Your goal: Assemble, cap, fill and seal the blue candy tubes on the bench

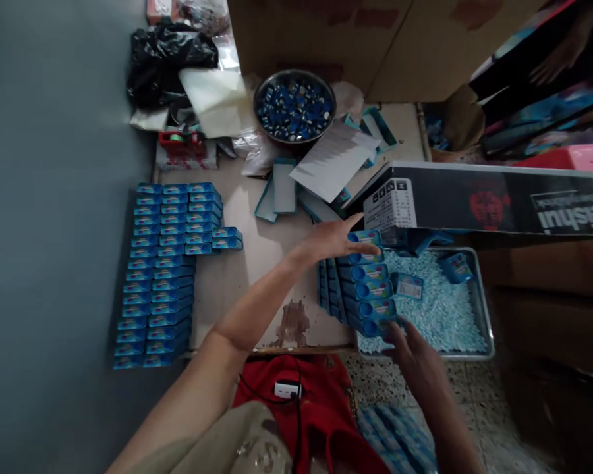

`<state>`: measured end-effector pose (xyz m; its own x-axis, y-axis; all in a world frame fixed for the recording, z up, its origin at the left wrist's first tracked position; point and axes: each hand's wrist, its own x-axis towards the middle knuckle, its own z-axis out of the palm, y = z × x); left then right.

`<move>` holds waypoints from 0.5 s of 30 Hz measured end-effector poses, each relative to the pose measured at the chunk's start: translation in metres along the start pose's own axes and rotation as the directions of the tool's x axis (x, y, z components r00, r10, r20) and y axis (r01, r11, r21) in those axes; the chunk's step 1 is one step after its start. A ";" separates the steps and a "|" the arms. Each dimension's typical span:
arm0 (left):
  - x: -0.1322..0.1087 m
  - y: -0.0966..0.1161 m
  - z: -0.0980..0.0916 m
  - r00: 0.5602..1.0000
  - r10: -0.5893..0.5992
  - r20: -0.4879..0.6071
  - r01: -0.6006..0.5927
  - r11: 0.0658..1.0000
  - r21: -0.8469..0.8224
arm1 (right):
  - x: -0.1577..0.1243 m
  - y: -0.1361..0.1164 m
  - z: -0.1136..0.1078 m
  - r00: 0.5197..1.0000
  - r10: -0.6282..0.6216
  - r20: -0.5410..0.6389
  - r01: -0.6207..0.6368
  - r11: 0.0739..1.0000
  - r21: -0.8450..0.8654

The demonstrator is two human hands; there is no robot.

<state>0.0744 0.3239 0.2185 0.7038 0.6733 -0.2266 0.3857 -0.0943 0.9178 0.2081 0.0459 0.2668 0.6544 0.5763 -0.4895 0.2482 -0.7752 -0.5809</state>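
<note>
the step in hand looks like steadying a row of blue boxes point(370, 289) from both ends. the row lies at the right side of the table point(227, 283), its right part reaching over the near left corner of a metal tray point(484, 299) of pale blue pellets point(442, 322).

the left hand point(333, 240) is at the far end, thumb and fingers spread, with 1 finger laid across the boxes there. the right hand point(415, 355) is at the near end, its fingers bent and the tips at the nearest box. i cannot tell whether either hand is really squeezing or only resting.

to do this well, i would press the 2 hands evenly toward each other, along the row, so that friction holds the middle boxes. flat palms or several fingers at each end should serve better than 1 fingertip. too little pressure could let a middle box drop among the pellets, where 2 loose boxes point(409, 286) already lie; too much could buckle the row or dent the cartons. a slanted row is better squared before any lift. keep the left knuckles clear of the black carton point(439, 204) just beside them.

at the table's left edge, a block of boxes point(170, 283) stands in neat columns, a good pattern for alignment.
</note>
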 end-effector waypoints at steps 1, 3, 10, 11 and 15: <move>-0.012 -0.019 -0.005 0.998 -0.005 -0.061 0.000 0.996 -0.088 | -0.004 -0.006 -0.009 0.996 -0.052 -0.067 0.045 0.994 -0.101; -0.037 -0.060 -0.013 0.958 -0.144 -0.250 0.089 0.972 -0.216 | -0.016 -0.024 -0.017 0.959 -0.187 -0.213 0.168 0.980 -0.106; -0.046 -0.174 -0.044 0.725 -0.241 -0.645 0.488 0.841 0.235 | -0.016 -0.097 0.129 0.903 -0.384 0.192 0.287 0.873 0.395; -0.036 -0.184 -0.049 0.768 -0.187 -0.613 0.475 0.808 0.349 | 0.002 -0.107 0.162 0.890 -0.432 0.146 0.349 0.851 0.392; -0.016 -0.216 -0.054 0.885 -0.155 -0.438 0.410 0.704 0.580 | 0.098 -0.153 0.265 0.776 -0.626 0.072 0.627 0.779 0.011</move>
<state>-0.0523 0.3735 0.0417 0.3021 0.9321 -0.1999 0.9062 -0.2157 0.3638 0.0451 0.2895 0.1351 0.3015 0.9514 -0.0627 0.5961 -0.2394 -0.7664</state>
